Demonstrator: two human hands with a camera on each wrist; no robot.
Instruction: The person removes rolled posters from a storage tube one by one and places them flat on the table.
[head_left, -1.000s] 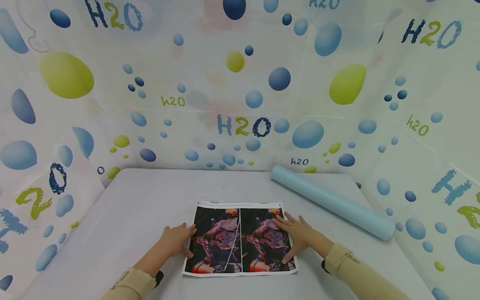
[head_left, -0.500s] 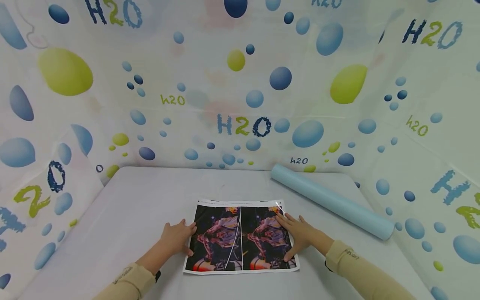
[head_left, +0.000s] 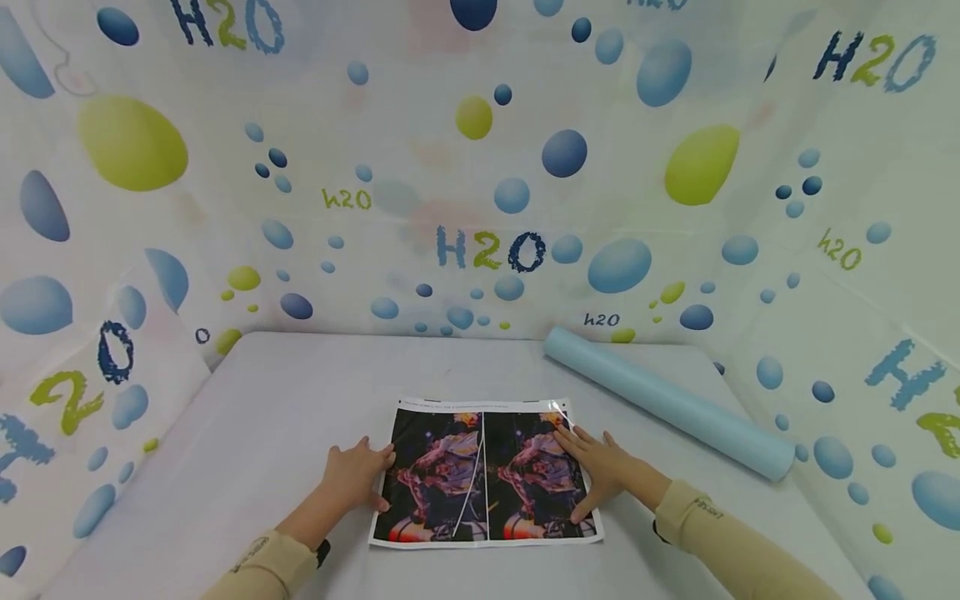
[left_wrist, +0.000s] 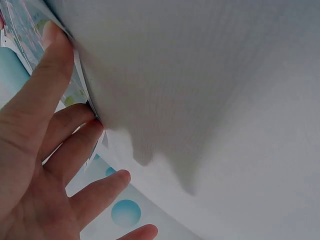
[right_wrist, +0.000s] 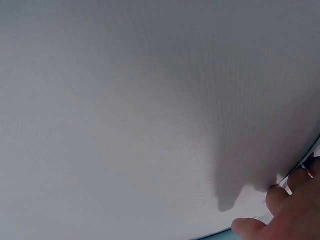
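Observation:
A glossy printed sheet [head_left: 522,475] with two matching dark pictures side by side lies flat on the white table. Two small dark marks show along its white top border. My left hand [head_left: 351,481] rests at its left edge, thumb and fingertips on the margin. In the left wrist view this hand [left_wrist: 47,150] has its fingers spread, some touching the sheet's edge. On the opposite side my right hand [head_left: 602,468] lies spread over the right edge. The right wrist view catches only part of that right hand [right_wrist: 292,210] in its lower corner.
A light blue roll [head_left: 667,402] lies slantwise on the table [head_left: 322,375], to the right of and behind the sheet. A white curtain [head_left: 408,133] printed with coloured spots and H2O lettering surrounds the table at the back and sides.
Both hands stay at the sheet's edges. The view has shifted slightly; nothing else visibly differs.

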